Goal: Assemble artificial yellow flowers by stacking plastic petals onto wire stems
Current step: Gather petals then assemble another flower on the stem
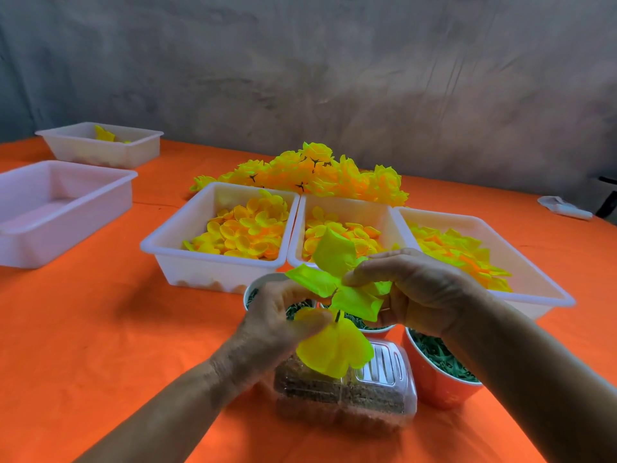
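Threading a petal layer onto the wire stem (338, 316) looks to be the step in hand. The left hand (283, 315) pinches the stem just above a folded lower petal layer (335, 355), which hangs down in front of a clear plastic box (347, 392). The right hand (420, 292) curls its fingers around the upper petal layer (337, 279), whose lobes spread out above the stem tip; whether the stem has already passed through its centre hole is hidden behind the fingers.

Both hands work above the orange table (100, 329), near the person. Behind them sit three white trays of loose yellow petals: the left tray (160, 248), the middle tray (300, 228) and the right tray (534, 289), with a heap of finished flowers (310, 172) beyond. Orange cups of green pieces (437, 359) stand under the hands.

Next, I judge, the upper layer needs sliding down snug against the lower one, kept centred on the stem, before another petal is fetched from a tray.
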